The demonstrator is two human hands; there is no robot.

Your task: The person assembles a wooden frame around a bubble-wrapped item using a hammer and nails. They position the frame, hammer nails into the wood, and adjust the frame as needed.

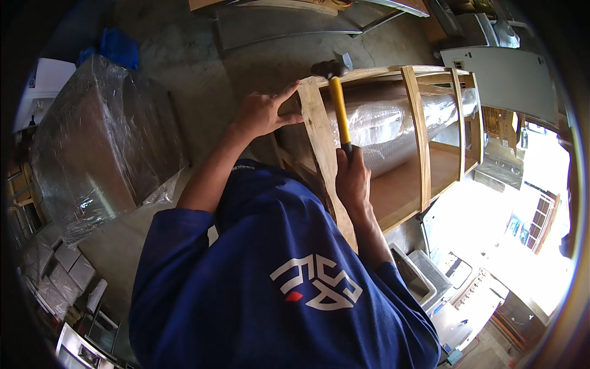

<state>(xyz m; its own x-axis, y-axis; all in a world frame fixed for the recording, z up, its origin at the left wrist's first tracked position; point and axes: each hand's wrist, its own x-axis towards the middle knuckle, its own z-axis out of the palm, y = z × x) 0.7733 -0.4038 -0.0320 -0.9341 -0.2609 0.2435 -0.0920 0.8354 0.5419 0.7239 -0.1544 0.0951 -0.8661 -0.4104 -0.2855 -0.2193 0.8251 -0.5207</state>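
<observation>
My right hand (pixel 353 183) is closed around the dark grip of a hammer (pixel 339 111) with a yellow handle. The dark hammer head is raised by the top end of a wooden plank (pixel 321 132), part of an open timber crate frame (pixel 416 132). At the plank's left edge is my left hand (pixel 263 114), its index finger and thumb gripping near the upper corner. The other fingers of that hand are mostly hidden. Inside the crate lies a large item in shiny clear wrap (pixel 387 123). Whether a nail stands under the hammer cannot be seen.
A tall bulky item in clear plastic film (pixel 101 147) stands on the left, with a blue object (pixel 120 48) behind it. A pale metal panel (pixel 507 77) is beyond the crate's right end. Basin-like metal units (pixel 415 273) stand at lower right, near bright glare.
</observation>
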